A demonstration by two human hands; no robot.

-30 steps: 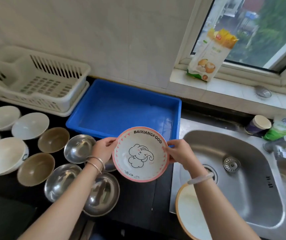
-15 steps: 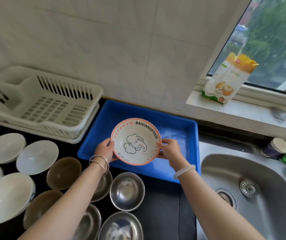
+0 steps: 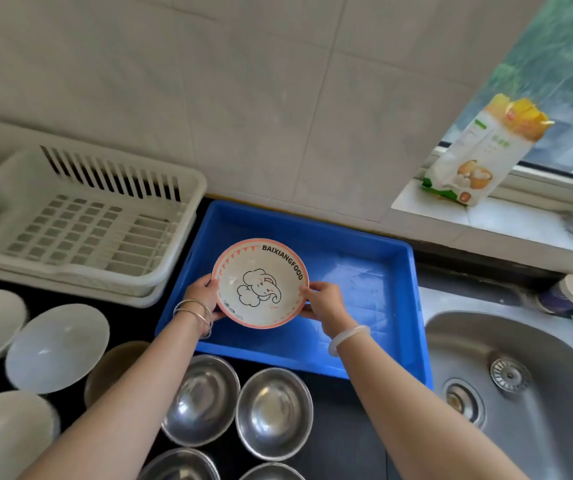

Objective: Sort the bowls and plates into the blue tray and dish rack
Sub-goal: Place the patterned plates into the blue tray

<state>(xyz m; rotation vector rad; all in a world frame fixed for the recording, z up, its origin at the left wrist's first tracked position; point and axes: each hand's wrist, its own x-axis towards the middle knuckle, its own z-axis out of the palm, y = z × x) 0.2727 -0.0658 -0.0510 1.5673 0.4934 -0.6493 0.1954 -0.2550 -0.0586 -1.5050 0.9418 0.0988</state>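
Your left hand (image 3: 203,293) and right hand (image 3: 323,301) grip opposite rims of the pink-rimmed ceramic elephant bowl (image 3: 260,283), held over the left half of the blue plastic tray (image 3: 364,271) at the tabletop's rear edge.

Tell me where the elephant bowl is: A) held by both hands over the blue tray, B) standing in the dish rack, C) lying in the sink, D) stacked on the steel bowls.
A: the left hand and right hand grip the elephant bowl by its rim, over the blue tray.
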